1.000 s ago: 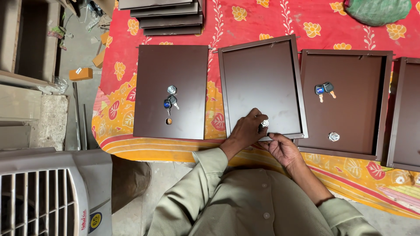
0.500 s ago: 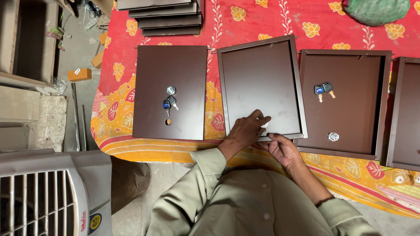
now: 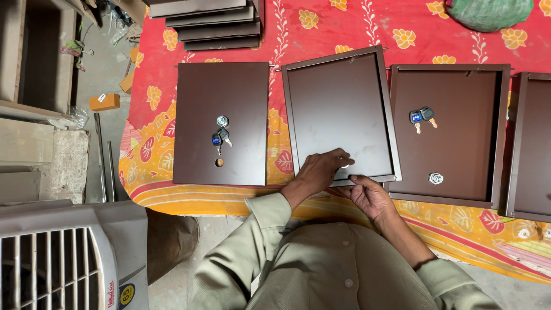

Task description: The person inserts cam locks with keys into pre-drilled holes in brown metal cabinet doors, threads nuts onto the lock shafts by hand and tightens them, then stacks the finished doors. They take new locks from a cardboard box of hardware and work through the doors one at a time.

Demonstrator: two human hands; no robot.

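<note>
My left hand (image 3: 318,172) lies flat-ish on the near end of the middle brown sheet-metal door panel w/ raised lip (image 3: 338,115), fingers spread over its lower rim, not closed round anything I can see. My right hand (image 3: 367,195) is at the same near rim from below, fingertips (image 3: 357,179) pinched at the edge; can't tell if they hold a small part, it's hidden. That panel sits tilted on the red & yellow floral cloth (image 3: 356,28), its near edge close to the table's front edge, just beside me. Left of it, w/ a narrow strip of cloth between, a flat brown panel (image 3: 195,103) carries a round lock and keys (image 3: 221,136). Right of it, almost touching, another lipped brown panel (image 3: 459,161) w/ keys (image 3: 422,116) and lock (image 3: 435,178). Open cloth beyond the panels' far edges; stacked brown panels (image 3: 215,23) at far left.
</note>
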